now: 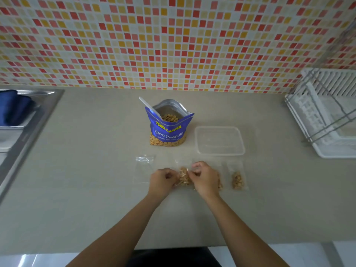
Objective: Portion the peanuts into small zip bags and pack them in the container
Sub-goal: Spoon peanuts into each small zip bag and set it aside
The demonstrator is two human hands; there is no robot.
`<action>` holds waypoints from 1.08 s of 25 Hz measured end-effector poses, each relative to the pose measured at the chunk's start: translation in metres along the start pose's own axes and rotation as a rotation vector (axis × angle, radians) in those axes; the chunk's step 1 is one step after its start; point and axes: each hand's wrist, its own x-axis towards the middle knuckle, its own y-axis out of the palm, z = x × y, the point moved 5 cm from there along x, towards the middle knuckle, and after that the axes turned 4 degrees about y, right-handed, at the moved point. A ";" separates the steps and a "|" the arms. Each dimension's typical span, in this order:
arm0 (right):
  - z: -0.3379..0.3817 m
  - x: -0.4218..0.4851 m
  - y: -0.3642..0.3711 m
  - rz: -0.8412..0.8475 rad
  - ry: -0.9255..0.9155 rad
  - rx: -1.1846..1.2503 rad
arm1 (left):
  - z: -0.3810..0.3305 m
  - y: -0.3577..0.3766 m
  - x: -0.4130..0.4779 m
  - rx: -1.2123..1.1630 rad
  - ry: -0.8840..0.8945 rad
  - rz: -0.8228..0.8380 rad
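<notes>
A blue peanut bag (168,130) stands open on the counter with a white spoon (150,108) resting inside it. To its right lies a clear plastic container (219,140), with nothing in it. My left hand (163,180) and my right hand (205,178) both pinch a small zip bag holding peanuts (184,177) between them, just above the counter. Another filled small bag (237,180) lies to the right. A further bag with peanuts (220,185) peeks out from behind my right hand. An empty zip bag (144,166) lies to the left.
A steel sink (25,120) with a blue cloth (13,106) sits at the far left. At the far right stands a white dish rack (325,114). A tiled wall (173,41) rises behind the beige counter (86,180).
</notes>
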 end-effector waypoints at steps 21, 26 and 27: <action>0.069 -0.002 0.111 0.239 -0.309 -0.473 | 0.018 -0.094 0.062 0.635 0.459 -0.021; 0.065 0.000 0.121 0.199 -0.265 -0.456 | 0.021 -0.092 0.066 0.579 0.360 0.063; 0.063 0.000 0.120 0.210 -0.248 -0.392 | 0.019 -0.094 0.064 0.507 0.334 0.050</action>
